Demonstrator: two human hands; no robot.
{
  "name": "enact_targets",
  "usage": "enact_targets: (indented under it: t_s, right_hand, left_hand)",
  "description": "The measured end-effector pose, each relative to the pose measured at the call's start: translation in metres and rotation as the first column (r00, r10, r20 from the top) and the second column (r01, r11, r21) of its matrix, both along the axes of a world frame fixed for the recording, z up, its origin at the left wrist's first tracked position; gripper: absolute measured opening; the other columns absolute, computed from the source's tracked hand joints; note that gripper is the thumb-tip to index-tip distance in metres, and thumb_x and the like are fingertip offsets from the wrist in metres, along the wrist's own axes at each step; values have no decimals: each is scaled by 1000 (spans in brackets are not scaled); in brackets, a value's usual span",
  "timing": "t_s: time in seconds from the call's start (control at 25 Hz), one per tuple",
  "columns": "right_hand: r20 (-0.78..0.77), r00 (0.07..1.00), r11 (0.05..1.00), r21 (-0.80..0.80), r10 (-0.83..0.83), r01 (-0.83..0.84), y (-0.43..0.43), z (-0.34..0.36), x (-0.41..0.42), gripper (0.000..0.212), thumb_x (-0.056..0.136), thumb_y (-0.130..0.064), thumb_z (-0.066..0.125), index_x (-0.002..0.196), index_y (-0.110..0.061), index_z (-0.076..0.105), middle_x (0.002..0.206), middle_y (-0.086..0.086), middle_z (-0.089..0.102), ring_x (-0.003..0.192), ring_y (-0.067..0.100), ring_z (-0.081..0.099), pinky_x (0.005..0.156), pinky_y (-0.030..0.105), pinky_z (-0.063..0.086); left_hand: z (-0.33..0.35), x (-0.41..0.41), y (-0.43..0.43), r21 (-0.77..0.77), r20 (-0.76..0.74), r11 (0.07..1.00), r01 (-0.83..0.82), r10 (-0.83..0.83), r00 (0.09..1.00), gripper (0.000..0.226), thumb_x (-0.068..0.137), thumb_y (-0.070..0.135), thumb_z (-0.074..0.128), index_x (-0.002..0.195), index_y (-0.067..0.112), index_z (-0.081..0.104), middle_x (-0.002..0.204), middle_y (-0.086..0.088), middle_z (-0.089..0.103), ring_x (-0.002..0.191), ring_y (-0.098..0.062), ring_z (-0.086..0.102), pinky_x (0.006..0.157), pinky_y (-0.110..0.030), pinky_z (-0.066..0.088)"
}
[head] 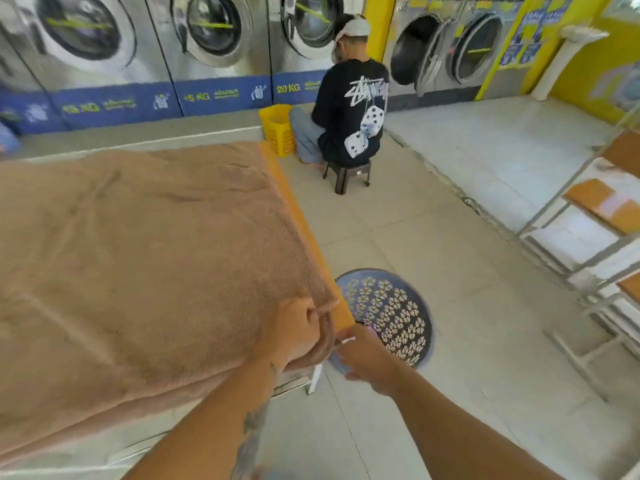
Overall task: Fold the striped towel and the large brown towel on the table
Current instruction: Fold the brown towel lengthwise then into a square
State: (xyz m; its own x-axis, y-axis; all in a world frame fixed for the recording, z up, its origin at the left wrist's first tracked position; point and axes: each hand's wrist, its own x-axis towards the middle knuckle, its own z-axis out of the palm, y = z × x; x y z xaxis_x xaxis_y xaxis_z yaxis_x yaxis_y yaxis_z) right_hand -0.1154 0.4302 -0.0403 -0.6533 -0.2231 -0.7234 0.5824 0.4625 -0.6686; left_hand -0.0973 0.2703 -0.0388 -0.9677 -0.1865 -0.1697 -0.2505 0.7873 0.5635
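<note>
The large brown towel (138,258) lies spread flat over the table (304,216), covering nearly all of it and hanging over the near edge. My left hand (299,332) grips the towel's near right corner at the table's corner. Just to its right, my right hand (367,358) pinches the edge of the same corner below the orange table rim. No striped towel shows in this view.
A blue perforated laundry basket (388,317) stands on the tiled floor right of the table. A person (349,109) sits on a small stool (348,174) beside a yellow basket (278,129). Washing machines (214,39) line the back wall; a white shelf rack (595,237) is at right.
</note>
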Motion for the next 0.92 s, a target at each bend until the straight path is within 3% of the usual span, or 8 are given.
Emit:
enact_targets:
  t_s: [0.16, 0.24, 0.36, 0.48, 0.64, 0.68, 0.76, 0.92]
  right_hand:
    - [43, 996, 993, -89, -79, 83, -25, -13, -6, 13, 87, -6, 56, 94, -17, 55, 92, 8, 62, 76, 20, 59, 60, 29, 49]
    - [-102, 986, 990, -67, -132, 125, -32, -15, -17, 10, 79, -4, 55, 86, -10, 60, 83, 7, 63, 69, 21, 57, 57, 29, 47]
    - [-253, 962, 995, -18, -99, 98, -31, -13, -37, 28, 66, -6, 48, 83, -13, 69, 79, 5, 73, 74, 25, 69, 65, 38, 60]
    - [-172, 983, 997, 18, -65, 69, -25, -14, -50, 34, 66, -8, 42, 85, -11, 70, 80, 10, 72, 69, 27, 69, 56, 35, 59]
    - [110, 994, 995, -102, 14, -3, -19, -18, -71, 39, 59, 0, 59, 94, 13, 67, 84, 29, 71, 72, 40, 69, 62, 38, 59]
    - [135, 990, 992, -122, 36, -19, -17, -10, -76, 27, 64, 0, 61, 87, 13, 67, 82, 29, 70, 69, 36, 68, 59, 36, 58]
    - [130, 984, 981, -168, 119, -97, -10, 6, -85, 6, 73, 1, 60, 72, 4, 66, 65, 20, 65, 54, 26, 61, 49, 27, 51]
    - [-60, 972, 962, -141, 229, -235, -3, 9, -103, 15, 81, 7, 50, 84, -5, 58, 62, 12, 53, 46, 17, 46, 37, 19, 36]
  left_hand:
    - [16, 11, -1, 67, 8, 992, -110, 110, 994, 19, 98, 19, 48, 85, 13, 60, 84, -6, 62, 75, -22, 56, 64, -34, 43]
    - [15, 16, -3, 52, 16, 992, -113, 112, 994, 13, 94, 16, 51, 85, 17, 61, 80, -3, 63, 73, -20, 57, 64, -36, 46]
    - [9, 26, 0, 10, 96, 999, -50, 49, 994, 12, 85, 19, 50, 78, 26, 57, 75, 7, 60, 70, -17, 55, 61, -34, 46]
    - [8, 27, 12, -9, 78, 999, -34, 35, 996, 14, 79, 21, 44, 78, 32, 52, 84, 10, 59, 79, -18, 55, 72, -37, 51]
    - [13, 19, 29, -94, 25, 995, -35, 38, 999, 41, 86, 19, 42, 117, 37, 60, 103, 11, 58, 95, -14, 52, 86, -35, 46]
    - [15, 16, 33, -115, 47, 993, -29, 35, 998, 43, 87, 21, 41, 121, 38, 60, 104, 10, 59, 96, -14, 52, 87, -35, 46]
    - [14, 14, 44, -131, 86, 990, -60, 72, 994, 39, 88, 31, 44, 124, 39, 58, 106, 10, 60, 98, -16, 55, 88, -36, 46]
    - [5, 6, 68, -234, 140, 944, -233, 270, 953, 33, 88, 38, 60, 118, 29, 48, 118, 10, 55, 102, -15, 51, 90, -35, 47]
